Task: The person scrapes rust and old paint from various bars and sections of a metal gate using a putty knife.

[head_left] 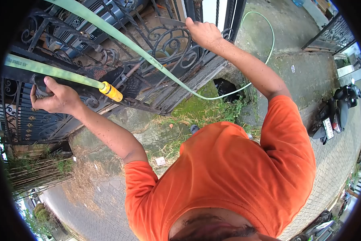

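My right hand point(204, 34), upper middle, is closed round the handle end of what looks like a knife point(171, 22), its flat, dull blade pointing left across the bars of the black wrought-iron gate point(180, 56). My left hand point(56, 96) is at the gate's left part, fingers curled round a small dark piece point(40, 82) that I cannot make out. Just above that hand runs a pale green hose point(56, 71), ending in a yellow connector point(111, 91). Another stretch of green hose point(148, 58) crosses in front of the gate.
Behind the gate stands a blue-grey vehicle point(80, 36). Below are a dark hole point(225, 89) and grass point(188, 110). A parked motorbike point(335, 112) stands at right on the paving point(333, 160). Dry straw point(82, 180) lies at lower left.
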### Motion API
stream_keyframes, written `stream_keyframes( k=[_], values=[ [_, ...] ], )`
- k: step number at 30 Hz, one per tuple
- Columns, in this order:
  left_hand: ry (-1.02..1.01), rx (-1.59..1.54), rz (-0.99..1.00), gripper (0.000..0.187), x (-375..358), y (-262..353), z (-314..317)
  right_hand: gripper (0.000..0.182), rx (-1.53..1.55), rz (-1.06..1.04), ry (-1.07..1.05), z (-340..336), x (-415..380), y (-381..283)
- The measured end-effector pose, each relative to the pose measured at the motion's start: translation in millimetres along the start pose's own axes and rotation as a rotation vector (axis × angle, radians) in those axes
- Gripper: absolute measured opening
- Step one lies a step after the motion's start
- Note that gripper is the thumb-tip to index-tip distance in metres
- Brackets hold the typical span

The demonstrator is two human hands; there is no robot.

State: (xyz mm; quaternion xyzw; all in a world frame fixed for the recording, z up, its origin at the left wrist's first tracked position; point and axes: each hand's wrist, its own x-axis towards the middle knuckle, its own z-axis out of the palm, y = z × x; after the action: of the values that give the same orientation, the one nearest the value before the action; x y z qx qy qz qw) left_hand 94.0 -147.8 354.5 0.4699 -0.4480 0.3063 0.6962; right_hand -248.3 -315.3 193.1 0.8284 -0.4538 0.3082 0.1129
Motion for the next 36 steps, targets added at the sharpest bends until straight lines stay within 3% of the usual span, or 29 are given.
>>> stream_keyframes(
  k=[1,3,7,9,12,17,19,21,23,25,27,29,31,33,35,36],
  values=[
    [-0.002,0.045,-0.017,0.043,-1,5,0,0.019,0.003,0.068,-0.251,3,-6,-3],
    [0.010,0.078,-0.029,0.043,2,8,4,0.020,-0.122,-0.017,-0.184,3,-2,0],
    [0.003,0.045,-0.008,0.042,1,5,1,0.014,0.022,0.023,0.161,-31,8,-18],
    [0.021,0.042,-0.009,0.042,0,5,2,0.015,-0.109,0.037,-0.050,-3,-3,-2],
    [0.033,0.044,-0.001,0.043,0,8,3,0.016,-0.163,-0.003,-0.176,2,-8,-9],
    [0.023,0.052,-0.018,0.044,1,5,3,0.021,0.031,-0.022,0.139,-22,6,-4],
    [0.010,0.084,-0.007,0.044,1,3,1,0.013,-0.030,0.037,-0.264,5,-10,-3],
    [0.011,0.049,-0.013,0.044,2,8,2,0.016,-0.149,-0.027,-0.200,-2,3,-1],
    [0.006,0.030,-0.029,0.044,-2,7,1,0.015,-0.058,0.003,-0.056,-27,11,-12],
    [0.011,0.025,0.007,0.043,1,0,2,0.017,0.026,-0.038,0.207,-30,6,-10],
    [0.024,0.018,0.014,0.043,-1,-1,1,0.018,-0.048,0.046,-0.247,4,-9,6],
    [-0.005,0.031,-0.001,0.043,1,-2,0,0.019,-0.024,0.033,-0.222,0,-15,-3],
    [0.026,0.018,-0.004,0.043,2,1,6,0.020,0.000,-0.051,-0.057,-20,2,2],
    [-0.003,0.009,-0.019,0.043,0,2,2,0.017,0.139,-0.051,0.316,-16,0,5],
    [0.020,0.003,-0.046,0.042,-1,10,3,0.016,-0.097,-0.066,-0.148,3,-6,18],
    [0.019,0.004,-0.048,0.042,-2,6,1,0.016,-0.097,-0.066,-0.151,6,-11,19]
  ],
)
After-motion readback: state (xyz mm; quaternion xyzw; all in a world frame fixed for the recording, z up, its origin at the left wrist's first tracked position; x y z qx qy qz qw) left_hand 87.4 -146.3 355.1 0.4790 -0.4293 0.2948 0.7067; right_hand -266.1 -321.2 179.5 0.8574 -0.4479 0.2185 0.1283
